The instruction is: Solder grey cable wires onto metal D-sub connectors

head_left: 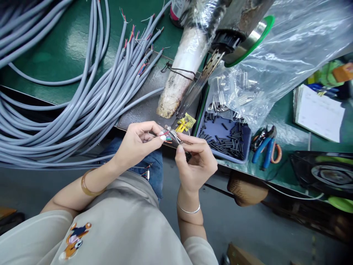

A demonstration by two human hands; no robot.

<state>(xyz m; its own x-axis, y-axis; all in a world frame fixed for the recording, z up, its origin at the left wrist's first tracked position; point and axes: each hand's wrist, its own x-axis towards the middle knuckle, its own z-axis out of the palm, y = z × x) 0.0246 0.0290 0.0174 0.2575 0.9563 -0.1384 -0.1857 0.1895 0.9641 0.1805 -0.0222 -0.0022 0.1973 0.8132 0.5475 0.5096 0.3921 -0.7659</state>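
My left hand pinches thin coloured wires between thumb and fingertips at the bench edge. Facing it, my right hand grips the end of a small metal connector with a row of pins. The wires lie against the connector's pins; whether any are joined to it cannot be made out. Just beyond my fingertips is a yellow piece on the dark work plate. A white-wrapped tube slants down above my hands, beside a thin metal tube.
Grey cables with stripped ends fill the left. A blue tray at right holds black sleeves and a plastic bag of connectors. Pliers, a paper pad and a black fan-like device lie farther right.
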